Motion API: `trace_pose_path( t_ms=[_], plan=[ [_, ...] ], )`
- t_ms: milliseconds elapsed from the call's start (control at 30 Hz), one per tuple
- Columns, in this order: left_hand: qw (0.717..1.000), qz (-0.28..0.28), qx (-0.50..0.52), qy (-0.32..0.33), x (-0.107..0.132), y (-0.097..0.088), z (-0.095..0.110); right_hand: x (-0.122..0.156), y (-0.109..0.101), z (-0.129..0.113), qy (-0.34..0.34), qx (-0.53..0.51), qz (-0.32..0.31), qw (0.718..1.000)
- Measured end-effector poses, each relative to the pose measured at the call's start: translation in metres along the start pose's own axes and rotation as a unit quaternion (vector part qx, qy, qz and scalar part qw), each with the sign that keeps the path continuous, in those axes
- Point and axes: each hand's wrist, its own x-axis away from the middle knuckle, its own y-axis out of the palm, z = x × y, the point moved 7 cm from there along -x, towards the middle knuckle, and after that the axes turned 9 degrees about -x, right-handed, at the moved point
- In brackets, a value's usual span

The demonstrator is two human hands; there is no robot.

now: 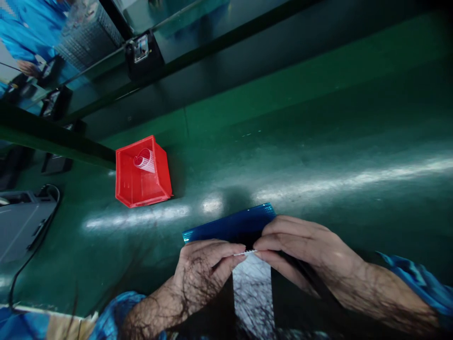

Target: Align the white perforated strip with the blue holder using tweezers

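My left hand and my right hand meet low in the middle of the view. Between thumb and forefinger, each hand pinches the upper edge of a white strip that hangs down toward my body. Just beyond the fingers lies a glossy dark blue panel with shiny corners, its near side hidden by my hands. Whether the strip and panel are joined is not visible. Dark material flanks the strip below, too dim to name.
A red bin with a rolled white perforated sheet in it sits on the green surface. Grey equipment with a black cable is at left. Behind a green bar, a co-worker's hand is near black trays.
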Motion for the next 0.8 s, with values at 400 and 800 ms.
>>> trace_pose_path(
  t_ms=[400, 800],
  plan=[
    [1.0, -0.014, 0.009, -0.009, 0.0076, 0.0023, -0.0042, 0.0007, -0.0015, -0.0038, -0.028, 0.007, 0.011, 1.0],
    [0.998, 0.005, 0.032, -0.055, 0.0056, -0.0033, -0.0098, 0.0056, -0.0037, -0.0041, -0.033, 0.006, 0.034, 0.999]
  ],
)
